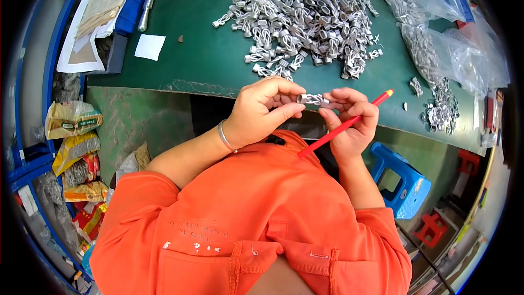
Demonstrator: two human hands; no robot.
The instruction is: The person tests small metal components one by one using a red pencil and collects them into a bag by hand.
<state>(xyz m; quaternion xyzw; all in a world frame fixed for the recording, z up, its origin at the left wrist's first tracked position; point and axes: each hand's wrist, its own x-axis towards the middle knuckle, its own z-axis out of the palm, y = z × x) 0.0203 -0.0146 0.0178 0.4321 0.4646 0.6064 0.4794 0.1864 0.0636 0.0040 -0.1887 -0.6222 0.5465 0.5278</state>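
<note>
A small silver metal part with twisted strands and a ringed end (313, 99) lies crosswise between my two hands, just off the table's front edge. The fingertips of my left hand (262, 106) pinch its left end. At its other end, the thumb and index finger of my right hand (352, 123) grip it. A red pencil (341, 131) also rests in my right hand, slanting from lower left to upper right past the fingers. Beyond my hands, a big heap of similar metal parts (305, 16) covers the middle of the green table (191, 38).
On the right lie a plastic bag of metal parts (417, 43) and a small pile of flat metal pieces (441, 112). A white paper square (149, 47) and a metal rod (147, 8) are at left. Below the table stands a blue stool (406, 186); sacks (73, 120) fill the left side.
</note>
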